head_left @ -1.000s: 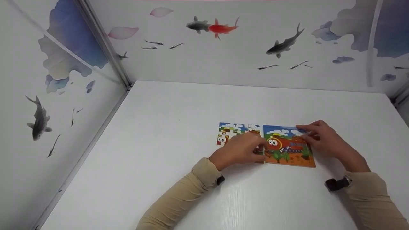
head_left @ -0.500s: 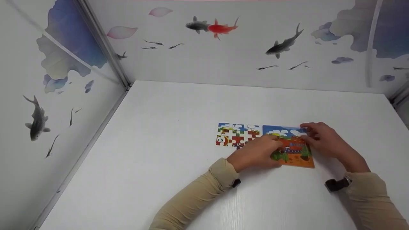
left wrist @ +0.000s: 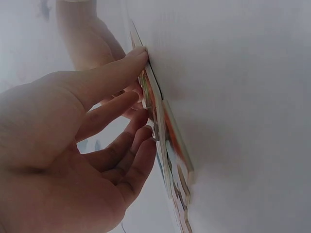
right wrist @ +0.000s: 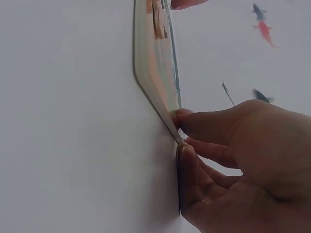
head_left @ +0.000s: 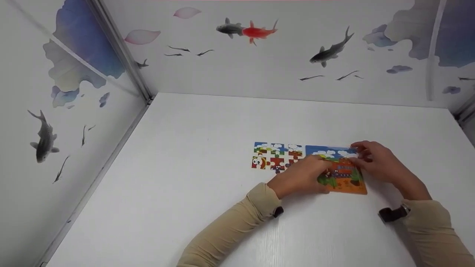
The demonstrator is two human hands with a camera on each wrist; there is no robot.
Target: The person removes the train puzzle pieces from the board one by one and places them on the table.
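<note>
A picture puzzle board [head_left: 347,182] with a red train on it lies flat on the white table. My right hand [head_left: 379,161] pinches its far right corner between thumb and fingers; the right wrist view shows the fingertips on the corner of the board [right wrist: 160,99]. My left hand [head_left: 301,175] is over the board's left part, covering the train's face. In the left wrist view, its thumb [left wrist: 138,56] rests at the board's edge and the half-bent fingers touch the picture side. Left of the board lie several jigsaw pieces [head_left: 277,163], set in rows with small gaps.
The white table [head_left: 193,167] meets a back wall [head_left: 278,66] and a left wall [head_left: 22,196], both printed with fish and leaves. A black strap device [head_left: 389,214] sits at the right wrist.
My left hand has moved right from over the jigsaw pieces onto the board, uncovering more pieces. My right hand has shifted slightly at the board's corner.
</note>
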